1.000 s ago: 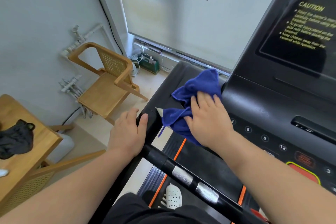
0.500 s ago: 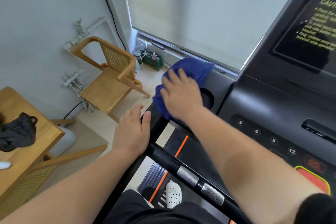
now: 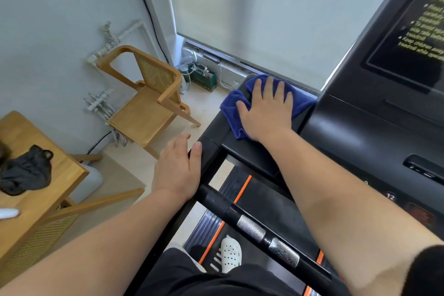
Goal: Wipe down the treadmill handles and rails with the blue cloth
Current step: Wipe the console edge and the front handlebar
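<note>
The blue cloth point(image 3: 231, 109) lies spread on the black left side tray of the treadmill point(image 3: 216, 137), near the far corner by the console. My right hand point(image 3: 266, 109) presses flat on the cloth with fingers straight and spread. My left hand point(image 3: 179, 168) rests on the left rail just behind the tray, its thumb on the rail's top and its fingers over the outer side. The black crossbar handle point(image 3: 254, 229) with two silver sensor pads runs diagonally below both arms.
The console point(image 3: 374, 142) with its dark screen rises at the right. A wooden chair point(image 3: 146, 106) stands left of the treadmill by the wall. A wooden table point(image 3: 36, 199) with a black bag point(image 3: 26, 170) is at the lower left. A white shoe point(image 3: 229, 253) is on the belt.
My right hand has slid the cloth forward along the left tray, from near the console buttons to the far corner, and now lies flatter. My left hand has stayed on the rail.
</note>
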